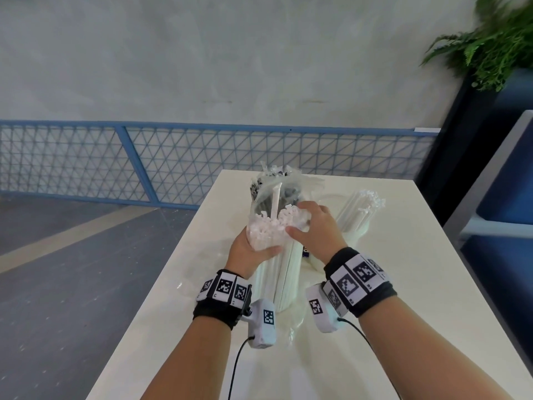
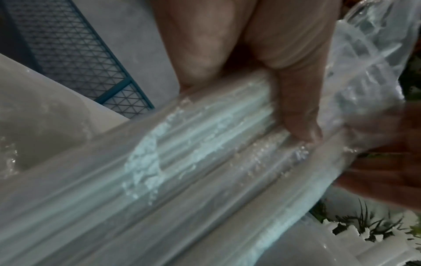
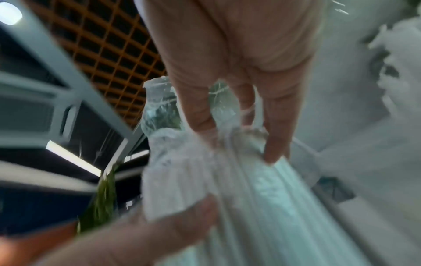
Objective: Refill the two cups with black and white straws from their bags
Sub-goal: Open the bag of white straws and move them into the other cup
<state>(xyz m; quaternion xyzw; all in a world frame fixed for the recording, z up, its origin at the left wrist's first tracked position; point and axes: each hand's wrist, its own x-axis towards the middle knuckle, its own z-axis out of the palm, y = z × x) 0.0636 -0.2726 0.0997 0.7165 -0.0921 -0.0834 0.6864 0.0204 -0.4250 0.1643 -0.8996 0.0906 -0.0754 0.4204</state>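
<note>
Frame centre: left hand (image 1: pixel 250 249) clamped white-straw bag (image 1: pixel 284 272) upright on tabletop (image 1: pixel 403 284); right hand (image 1: pixel 315 226) pinched its mouth, likely to draw straws.

I have the clear bag of white straws (image 1: pixel 278 267) standing upright on the white table (image 1: pixel 403 284), its open mouth at the top, where the wrapped tips (image 1: pixel 269 226) bunch together and one straw (image 1: pixel 275 202) sticks up above the rest. Behind it stands the bag of black straws (image 1: pixel 285 192) (mostly hidden, its plastic crumpled at the top). To the right, a white cup (image 1: pixel 356 229) holds white straws, upright and leaning slightly right.
</note>
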